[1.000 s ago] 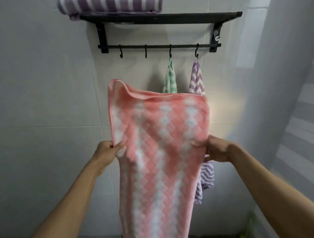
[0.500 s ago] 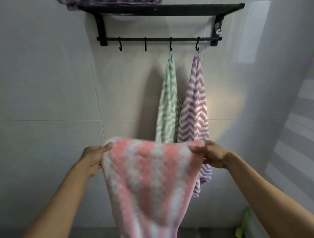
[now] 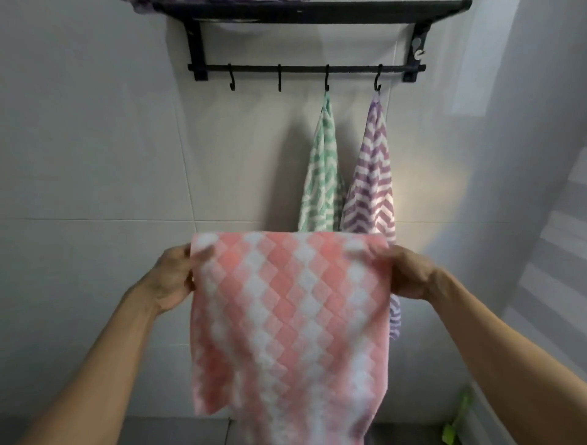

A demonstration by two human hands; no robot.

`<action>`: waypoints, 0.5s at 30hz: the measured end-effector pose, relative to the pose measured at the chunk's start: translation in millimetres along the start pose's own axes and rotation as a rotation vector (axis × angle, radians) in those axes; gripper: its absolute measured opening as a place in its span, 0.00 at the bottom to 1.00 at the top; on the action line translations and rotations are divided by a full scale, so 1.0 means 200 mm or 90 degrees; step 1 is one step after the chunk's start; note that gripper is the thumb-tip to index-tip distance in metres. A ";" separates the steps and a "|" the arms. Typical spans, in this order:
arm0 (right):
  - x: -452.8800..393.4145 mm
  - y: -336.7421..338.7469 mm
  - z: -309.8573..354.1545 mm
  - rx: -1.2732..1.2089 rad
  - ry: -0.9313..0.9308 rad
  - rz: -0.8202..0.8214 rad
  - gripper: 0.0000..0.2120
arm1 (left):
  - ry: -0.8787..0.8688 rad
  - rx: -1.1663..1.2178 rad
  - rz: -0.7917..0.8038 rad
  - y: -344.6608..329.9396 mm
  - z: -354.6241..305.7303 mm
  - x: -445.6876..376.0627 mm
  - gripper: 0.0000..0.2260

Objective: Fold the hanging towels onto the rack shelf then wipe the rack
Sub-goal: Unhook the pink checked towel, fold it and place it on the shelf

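A pink and white checked towel [image 3: 289,317] hangs doubled over in front of me. My left hand [image 3: 173,278] pinches its top left corner and my right hand [image 3: 408,273] pinches its top right corner. Behind it a green zigzag towel [image 3: 322,171] and a purple zigzag towel [image 3: 374,178] hang from the two right hooks of the black wall rack [image 3: 305,68]. The rack's shelf [image 3: 311,11] runs along the top edge, with a sliver of a purple striped towel [image 3: 143,3] at its left end.
The two left hooks [image 3: 232,81] on the rack bar are bare. A grey tiled wall [image 3: 89,158] is behind the rack, and a side wall stands close on the right. Something green [image 3: 457,419] stands on the floor at the lower right.
The towel's raised top half has come down over my hands, so it now hangs folded with the fold at hand height. The view has tilted down, pushing the shelf to the frame's top edge.
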State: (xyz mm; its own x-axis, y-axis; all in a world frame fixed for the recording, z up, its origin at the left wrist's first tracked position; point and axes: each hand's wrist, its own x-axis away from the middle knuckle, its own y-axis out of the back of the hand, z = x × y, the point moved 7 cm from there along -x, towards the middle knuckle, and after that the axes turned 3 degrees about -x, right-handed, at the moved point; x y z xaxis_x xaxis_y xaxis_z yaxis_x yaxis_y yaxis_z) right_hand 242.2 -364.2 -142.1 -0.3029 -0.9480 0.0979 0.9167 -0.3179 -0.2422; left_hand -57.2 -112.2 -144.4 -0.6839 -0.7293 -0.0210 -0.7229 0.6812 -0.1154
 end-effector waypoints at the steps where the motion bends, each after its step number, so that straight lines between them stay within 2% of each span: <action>1: 0.00 0.01 -0.05 0.046 -0.037 0.006 0.17 | 0.031 -0.072 -0.034 0.01 0.08 0.02 0.24; 2: 0.00 0.03 -0.10 0.090 -0.061 -0.003 0.21 | 0.057 -0.106 -0.087 0.04 0.15 0.04 0.18; 4: -0.01 0.05 -0.11 0.099 -0.050 -0.030 0.27 | 0.083 -0.071 -0.167 0.10 0.20 0.03 0.13; 5: -0.02 0.05 -0.09 0.061 -0.022 -0.049 0.26 | 0.068 -0.011 -0.168 0.12 0.16 0.00 0.14; 7: -0.05 0.04 -0.04 -0.056 0.020 -0.075 0.22 | -0.014 0.111 -0.096 0.10 0.00 -0.04 0.18; 9: -0.07 0.00 0.00 -0.106 0.040 -0.071 0.19 | -0.035 0.077 -0.037 0.02 -0.03 -0.03 0.26; 10: -0.08 0.00 0.02 -0.109 0.056 -0.072 0.18 | -0.015 0.012 -0.043 0.00 0.04 -0.01 0.25; 11: -0.08 0.00 0.04 -0.102 0.070 -0.084 0.18 | 0.024 -0.042 -0.077 -0.01 0.15 0.00 0.20; 13: -0.09 0.02 0.06 -0.098 0.082 -0.109 0.20 | 0.078 -0.048 -0.168 0.02 0.27 0.01 0.13; 15: -0.09 0.05 0.10 -0.092 0.088 -0.120 0.29 | 0.071 -0.010 -0.225 0.05 0.21 -0.03 0.10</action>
State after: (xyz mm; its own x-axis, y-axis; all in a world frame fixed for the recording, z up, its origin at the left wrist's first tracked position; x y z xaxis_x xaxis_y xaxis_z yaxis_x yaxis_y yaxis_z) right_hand 261.2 -349.0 -127.6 -0.5060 -0.8622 0.0244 0.7973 -0.4783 -0.3681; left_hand -55.9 -103.0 -186.3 -0.3973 -0.9090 0.1256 -0.9173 0.3897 -0.0815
